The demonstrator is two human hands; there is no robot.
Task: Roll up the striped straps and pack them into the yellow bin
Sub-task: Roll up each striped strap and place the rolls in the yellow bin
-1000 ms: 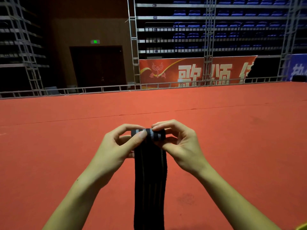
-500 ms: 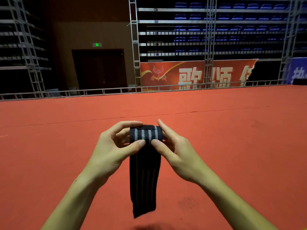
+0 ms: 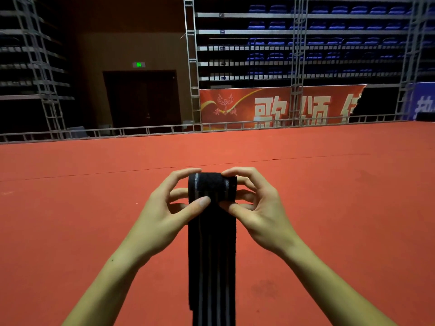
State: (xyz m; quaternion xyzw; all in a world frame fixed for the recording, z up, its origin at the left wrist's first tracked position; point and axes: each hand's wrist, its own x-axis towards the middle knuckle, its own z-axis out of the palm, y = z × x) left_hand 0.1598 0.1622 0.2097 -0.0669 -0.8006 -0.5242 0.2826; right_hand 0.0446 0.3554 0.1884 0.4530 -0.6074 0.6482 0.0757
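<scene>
Above the red carpet [image 3: 94, 208], you pinch the striped strap [image 3: 211, 243] roll at both ends, left hand [image 3: 162, 215] and right hand [image 3: 256, 208]; since half a second ago the hanging tail has dropped longer, so rolling has slipped back.

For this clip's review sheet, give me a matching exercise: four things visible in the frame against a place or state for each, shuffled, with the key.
Things:
1. striped strap
2. left hand
3. exit sign
4. banner

Places or states:
A. lit green above the dark doorway
B. partly rolled at the top, tail hanging down
C. red, behind the rail at the carpet's far edge
D. thumb pressed on the roll's front

Pairs: 1-B, 2-D, 3-A, 4-C
</scene>
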